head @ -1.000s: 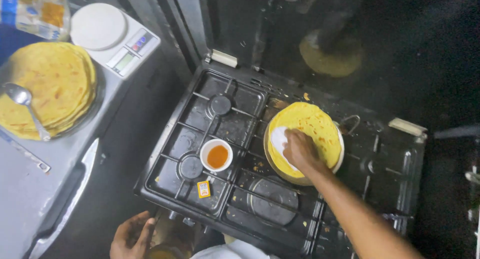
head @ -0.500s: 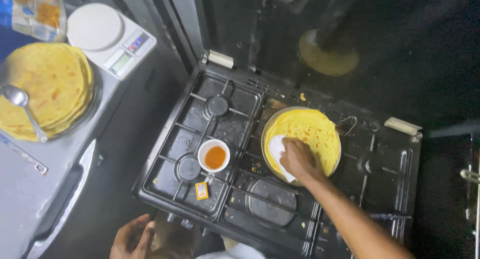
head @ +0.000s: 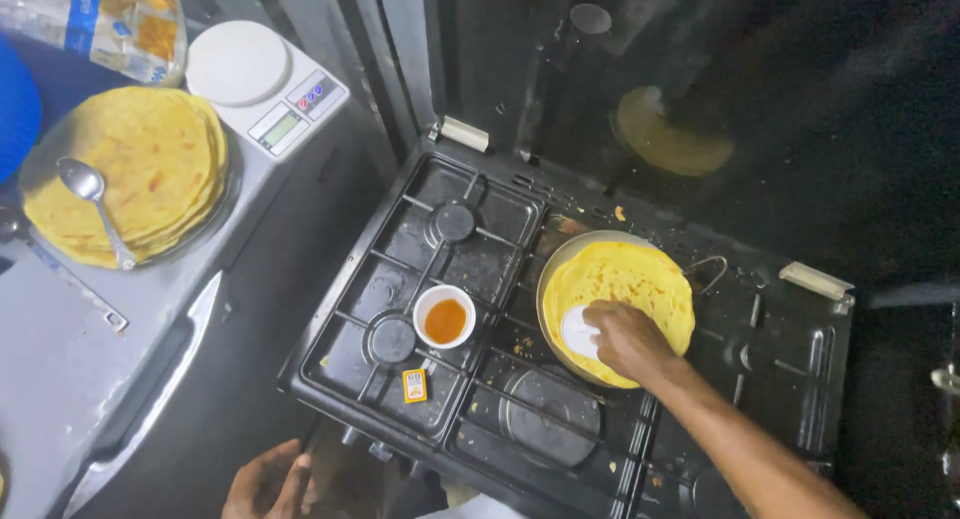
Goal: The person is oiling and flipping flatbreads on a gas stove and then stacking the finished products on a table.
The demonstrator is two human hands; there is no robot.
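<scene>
Right hand [head: 628, 341] sits on the near-left part of the yellow flatbread [head: 625, 304], fingers bent down onto a small white pad [head: 578, 331] and pressing it flat against the bread. Whether the pad is pinched or just pushed under the fingertips, can't tell.

Change vs. a sec ago: hand + pad were nearer the bread's left-centre, now they've slid to the near-left edge, so the wiping pass looks to be working round the rim. Bread itself hasn't shifted in the pan [head: 548, 279]. Judgement: surface is being pressed/greased bit by bit, and the far-right part looks not yet covered on this pass.

Flatbread is round and lies flat, so no real long axis or pointing direction; it fills the pan, which sits on the right burner of the black gas stove [head: 470, 379]. Pan's wire handle [head: 706, 271] sticks out to the right.

Left hand [head: 268, 482] hangs low at the near edge, off the stove, fingers loosely spread, holding nothing.

Small white bowl of orange oil [head: 445, 317] stands on the grate left of the pan, near but apart. On the grey table [head: 60, 359] far left: stack of cooked flatbreads [head: 135, 169] w/ a spoon [head: 92, 204] on top, kitchen scale [head: 265, 84] behind it.
</scene>
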